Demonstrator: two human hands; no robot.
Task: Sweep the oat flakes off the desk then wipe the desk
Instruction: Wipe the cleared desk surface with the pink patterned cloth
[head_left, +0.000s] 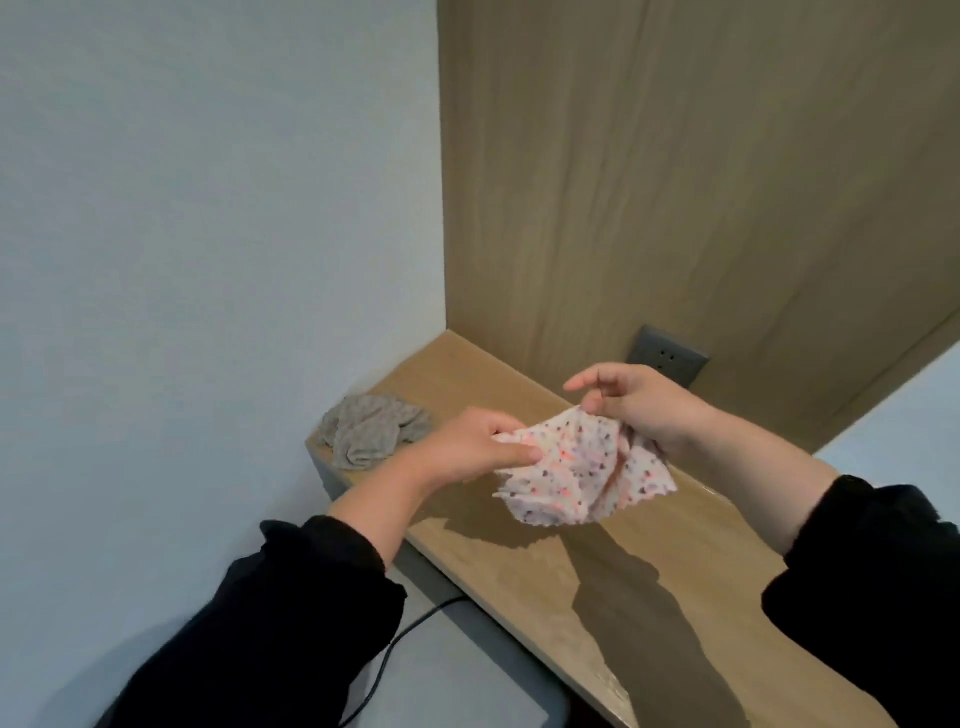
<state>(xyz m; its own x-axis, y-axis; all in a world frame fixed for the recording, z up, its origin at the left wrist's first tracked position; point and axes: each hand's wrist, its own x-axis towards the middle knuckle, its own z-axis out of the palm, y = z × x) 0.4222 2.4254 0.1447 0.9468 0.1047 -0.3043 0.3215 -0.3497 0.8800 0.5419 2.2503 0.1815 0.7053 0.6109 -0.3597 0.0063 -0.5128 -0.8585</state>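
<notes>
The wooden counter (467, 374) ran along the panelled wall, and no oat flakes could be made out on the part of it in view, so the sweeping step looked finished and the wiping step looked to be in hand, though flakes that small might not show. Above the middle of the counter, clear of its surface, a spotted cloth (582, 467) hung spread between both hands. A crumpled grey cloth (371, 431) lay on the counter's far left corner, well apart from the spotted one. The left hand (467, 447) pinched one edge of the spotted cloth between thumb and curled fingers; the right hand (639, 405) gripped the opposite edge, its forefinger sticking out free. The cloth seemed to be in the middle of being opened or refolded rather than put to use. The next move probably called for gathering it into a flat pad under one hand, lowering it onto the counter and pressing evenly while drawing it across, steering round the grey cloth or lifting that aside first.
</notes>
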